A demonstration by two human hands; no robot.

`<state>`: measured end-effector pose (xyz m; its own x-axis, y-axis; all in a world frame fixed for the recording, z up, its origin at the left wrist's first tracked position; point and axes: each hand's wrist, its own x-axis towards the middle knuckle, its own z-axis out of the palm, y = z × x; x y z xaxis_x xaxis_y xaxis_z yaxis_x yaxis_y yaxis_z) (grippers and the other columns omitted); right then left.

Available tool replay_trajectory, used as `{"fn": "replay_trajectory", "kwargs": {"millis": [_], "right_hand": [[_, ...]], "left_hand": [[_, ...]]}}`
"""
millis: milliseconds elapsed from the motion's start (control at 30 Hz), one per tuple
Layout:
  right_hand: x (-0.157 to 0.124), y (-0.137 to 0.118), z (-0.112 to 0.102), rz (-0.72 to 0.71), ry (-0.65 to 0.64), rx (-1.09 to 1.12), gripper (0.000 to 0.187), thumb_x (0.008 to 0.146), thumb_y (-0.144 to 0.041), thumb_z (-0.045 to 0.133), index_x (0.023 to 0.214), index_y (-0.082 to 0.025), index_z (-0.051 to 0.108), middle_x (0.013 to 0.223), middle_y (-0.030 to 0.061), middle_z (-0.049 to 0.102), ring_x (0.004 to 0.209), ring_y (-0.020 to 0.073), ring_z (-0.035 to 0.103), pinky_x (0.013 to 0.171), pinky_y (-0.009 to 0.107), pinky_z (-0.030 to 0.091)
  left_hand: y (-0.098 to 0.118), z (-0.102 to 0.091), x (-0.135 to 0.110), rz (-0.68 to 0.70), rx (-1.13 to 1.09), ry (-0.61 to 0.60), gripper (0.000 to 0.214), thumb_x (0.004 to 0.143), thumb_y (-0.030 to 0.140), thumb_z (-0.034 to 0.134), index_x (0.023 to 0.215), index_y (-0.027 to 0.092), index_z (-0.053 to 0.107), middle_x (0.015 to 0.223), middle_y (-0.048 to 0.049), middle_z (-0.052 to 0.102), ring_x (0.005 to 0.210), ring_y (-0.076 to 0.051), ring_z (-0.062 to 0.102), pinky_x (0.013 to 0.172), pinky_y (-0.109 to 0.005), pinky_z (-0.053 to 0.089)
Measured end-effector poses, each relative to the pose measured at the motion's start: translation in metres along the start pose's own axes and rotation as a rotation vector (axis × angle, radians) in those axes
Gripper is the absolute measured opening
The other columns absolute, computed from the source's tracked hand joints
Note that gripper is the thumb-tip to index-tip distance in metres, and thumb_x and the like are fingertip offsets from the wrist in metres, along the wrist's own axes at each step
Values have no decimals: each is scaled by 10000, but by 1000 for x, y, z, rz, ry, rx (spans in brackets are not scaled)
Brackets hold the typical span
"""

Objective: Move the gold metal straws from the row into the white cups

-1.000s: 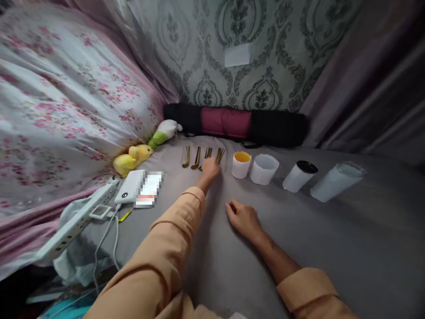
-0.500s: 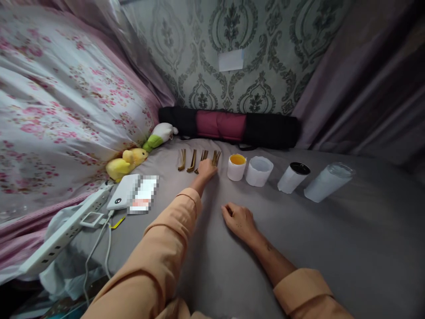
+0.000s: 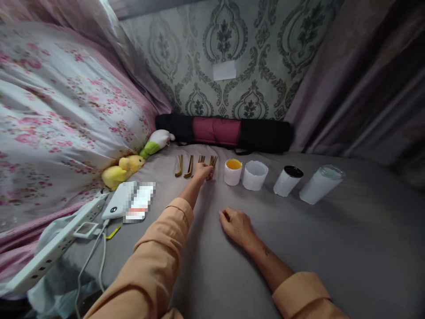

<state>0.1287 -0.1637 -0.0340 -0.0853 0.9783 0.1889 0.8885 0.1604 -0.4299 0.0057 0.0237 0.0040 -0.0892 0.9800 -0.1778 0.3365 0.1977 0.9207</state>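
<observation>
My L hand (image 3: 202, 170) sits on the gold bent straws (image 3: 184, 166) near the bed's (image 3: 299, 248) far edge, beside the yellow-lined cup (image 3: 233, 171); can't tell if it's gripping. R hand (image 3: 236, 226) lies slack, empty. Any lift needs a clean pinch.

Soft, dim, even indoor light with no glare. The right hand (image 3: 237, 226) casts only a faint shadow on the grey sheet (image 3: 315, 248). Detail is sharpest near the black-and-maroon roll bag (image 3: 226, 132). Far left of the bag, the floral bedding (image 3: 56, 119) bends and smears. A pixelated patch (image 3: 139, 203) sits below-left of the bag.
</observation>
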Motion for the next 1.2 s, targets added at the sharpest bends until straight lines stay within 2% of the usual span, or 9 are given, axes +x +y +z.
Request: {"fn": "replay_trajectory", "kwargs": {"millis": [333, 600, 767, 900, 1200], "right_hand": [[0, 0, 0, -7, 1, 8, 317, 863, -376, 362, 691, -208, 569, 635, -8, 631, 554, 89, 527, 519, 248, 180], [0, -2, -2, 14, -26, 26, 315, 861, -363, 370, 722, -202, 604, 671, 16, 646, 597, 102, 556, 535, 247, 217], [0, -1, -3, -4, -14, 43, 302, 858, -355, 374, 719, -204, 595, 638, 10, 636, 577, 100, 550, 530, 235, 224], [1, 0, -2, -1, 4, 95, 297, 850, -350, 381, 706, -199, 592, 628, 12, 630, 562, 103, 541, 530, 225, 245], [12, 8, -2, 117, 101, 461, 307, 808, -371, 402, 710, -159, 602, 638, 31, 621, 575, 122, 542, 568, 212, 363]], "left_hand": [[-7, 2, -19, -112, -464, -105, 62, 733, 133, 530, 681, 104, 514, 584, -45, 574, 429, -47, 474, 396, -152, 353], [-21, 8, -38, -133, -653, -198, 41, 716, 64, 552, 703, 66, 591, 611, -49, 576, 485, -45, 495, 441, -148, 394], [-31, 12, -52, -102, -720, -207, 55, 715, 70, 568, 756, 67, 605, 641, -39, 573, 490, -32, 482, 445, -139, 391], [-38, 14, -66, -48, -760, -205, 100, 722, 117, 580, 805, 69, 609, 653, -34, 571, 482, -31, 476, 433, -144, 378], [-58, 15, -105, 83, -749, -151, 348, 649, 346, 659, 881, 89, 621, 703, -42, 593, 506, -53, 498, 457, -181, 391]]}}
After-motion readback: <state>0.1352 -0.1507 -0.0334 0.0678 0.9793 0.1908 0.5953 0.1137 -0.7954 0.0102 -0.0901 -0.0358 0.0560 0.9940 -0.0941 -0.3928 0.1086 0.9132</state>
